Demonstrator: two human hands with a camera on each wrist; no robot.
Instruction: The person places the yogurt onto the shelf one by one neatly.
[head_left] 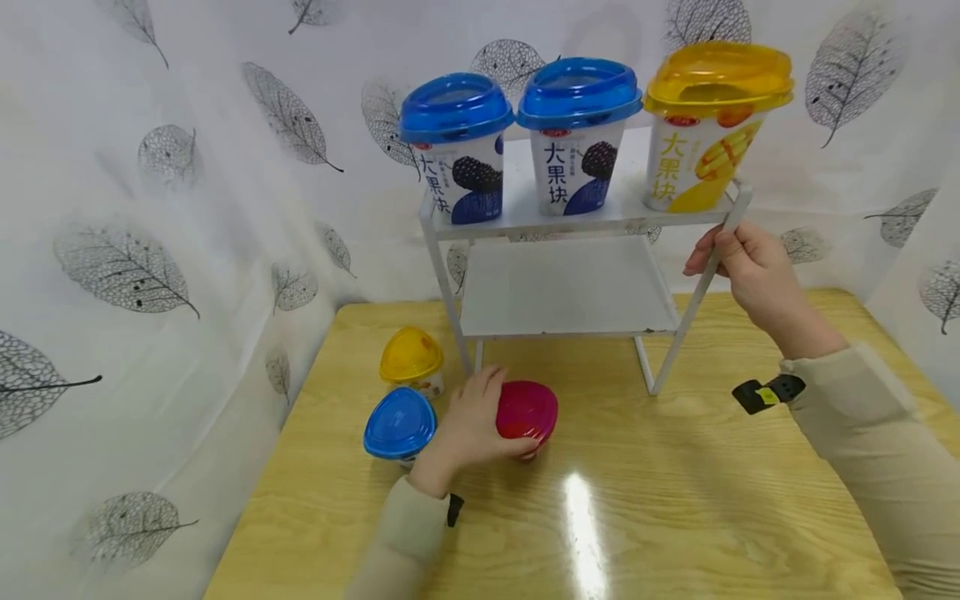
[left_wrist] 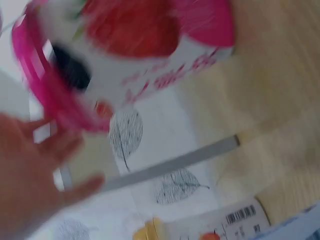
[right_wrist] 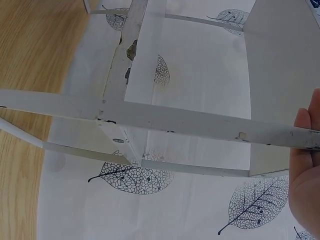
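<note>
A strawberry yogurt cup with a pink lid [head_left: 531,410] stands on the table before the rack. Beside its lid is my left hand [head_left: 474,423], thumb at the near side and fingers along the left and far side. The left wrist view shows those fingers spread at the lid's edge, with the printed cup wall [left_wrist: 132,60] beyond, blurred. My right hand [head_left: 757,265] grips the right upright of the white two-tier rack [head_left: 570,287] just below the top shelf. In the right wrist view, the fingers [right_wrist: 301,165] wrap behind the chipped metal bar.
On the top shelf stand two blue-lidded blackberry cups [head_left: 459,179] and a yellow-lidded cup [head_left: 686,162]. A yellow-lidded cup [head_left: 411,357] and a blue-lidded cup [head_left: 400,423] are left of my left hand on the wooden table [head_left: 675,500]. Leaf-patterned sheeting [head_left: 210,250] hangs behind.
</note>
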